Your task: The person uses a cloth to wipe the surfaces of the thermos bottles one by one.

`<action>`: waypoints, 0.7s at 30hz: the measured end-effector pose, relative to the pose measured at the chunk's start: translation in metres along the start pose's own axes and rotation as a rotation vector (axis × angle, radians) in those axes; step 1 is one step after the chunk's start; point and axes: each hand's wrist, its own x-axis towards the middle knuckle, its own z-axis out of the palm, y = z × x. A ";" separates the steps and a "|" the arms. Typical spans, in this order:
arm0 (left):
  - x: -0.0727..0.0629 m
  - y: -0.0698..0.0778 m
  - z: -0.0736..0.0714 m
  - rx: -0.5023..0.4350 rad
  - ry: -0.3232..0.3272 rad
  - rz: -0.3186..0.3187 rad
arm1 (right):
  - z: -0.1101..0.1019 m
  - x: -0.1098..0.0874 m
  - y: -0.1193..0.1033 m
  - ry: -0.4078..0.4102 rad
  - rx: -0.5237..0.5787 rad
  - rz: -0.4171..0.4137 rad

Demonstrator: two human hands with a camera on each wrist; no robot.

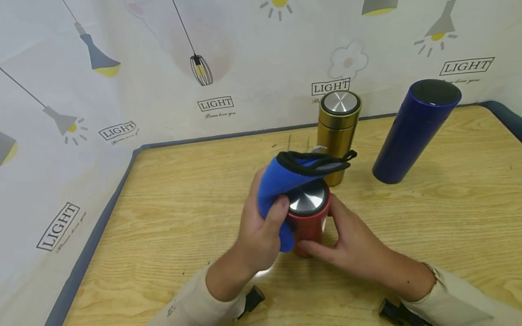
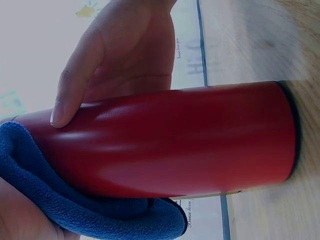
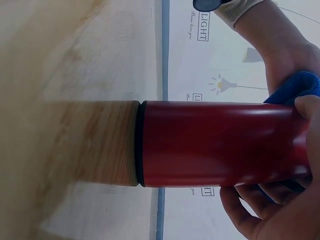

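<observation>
A red thermos bottle (image 1: pixel 311 228) with a shiny silver lid (image 1: pixel 308 199) stands upright in front of me. My right hand (image 1: pixel 356 242) grips its side, thumb toward the front and fingers curled behind, as the right wrist view shows. From the left, my left hand (image 1: pixel 258 226) holds a folded blue cloth (image 1: pixel 281 181) with black edging, its thumb over the cloth beside the lid. The cloth (image 2: pixel 100 215) lies against the bottle's upper side in the left wrist view. In the right wrist view the red bottle's (image 3: pixel 215 142) black base appears on or very near the table.
A gold thermos bottle (image 1: pixel 336 131) stands just behind the red one. Farther right is a dark blue thermos bottle (image 1: pixel 412 136). The wooden table (image 1: pixel 171 203) meets a patterned wall covering (image 1: pixel 253 59) along a dark edge at the back and left.
</observation>
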 end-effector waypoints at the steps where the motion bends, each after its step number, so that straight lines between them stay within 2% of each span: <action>1: 0.000 0.000 0.000 -0.002 0.000 0.002 | 0.000 0.000 0.000 0.000 -0.001 0.000; 10: 0.000 0.001 0.000 -0.002 -0.001 -0.019 | 0.000 0.000 0.000 -0.005 0.001 0.008; 21: 0.000 -0.001 -0.002 0.023 0.009 -0.007 | -0.001 0.000 0.000 -0.023 0.012 0.000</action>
